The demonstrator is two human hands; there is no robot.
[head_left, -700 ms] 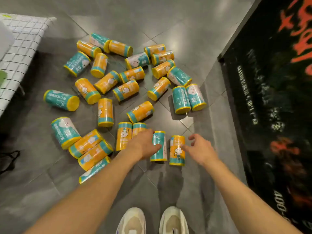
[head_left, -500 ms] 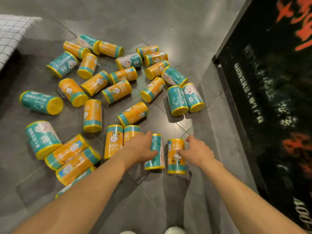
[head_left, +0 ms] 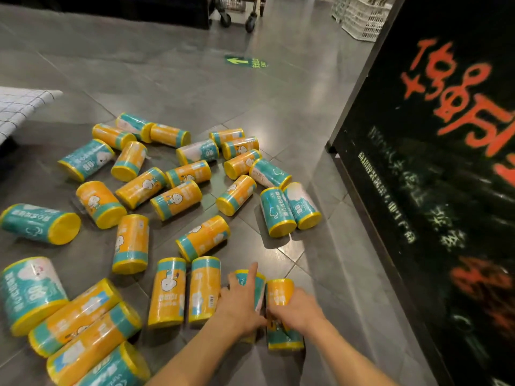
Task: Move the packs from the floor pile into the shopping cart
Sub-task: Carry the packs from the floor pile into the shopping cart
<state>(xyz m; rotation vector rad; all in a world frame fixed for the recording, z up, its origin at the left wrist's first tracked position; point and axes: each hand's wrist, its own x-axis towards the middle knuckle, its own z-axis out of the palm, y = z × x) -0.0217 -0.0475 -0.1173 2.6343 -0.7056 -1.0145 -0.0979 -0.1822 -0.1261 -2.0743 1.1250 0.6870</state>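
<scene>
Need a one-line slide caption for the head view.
Both hands, left hand and right hand, grip two adjacent packs in the floor pile.

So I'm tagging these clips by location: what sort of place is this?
Most likely a shop or supermarket floor. Many identical wrapped packs lie on grey tiles, the wheels of a cart show at the top, a green exit arrow marks the floor, and a black signboard stands at right.

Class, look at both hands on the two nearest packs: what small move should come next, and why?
Probably lift both off the floor. The left hand lies on the teal pack, the right hand wraps the orange pack, and both packs sit beside each other.
</scene>
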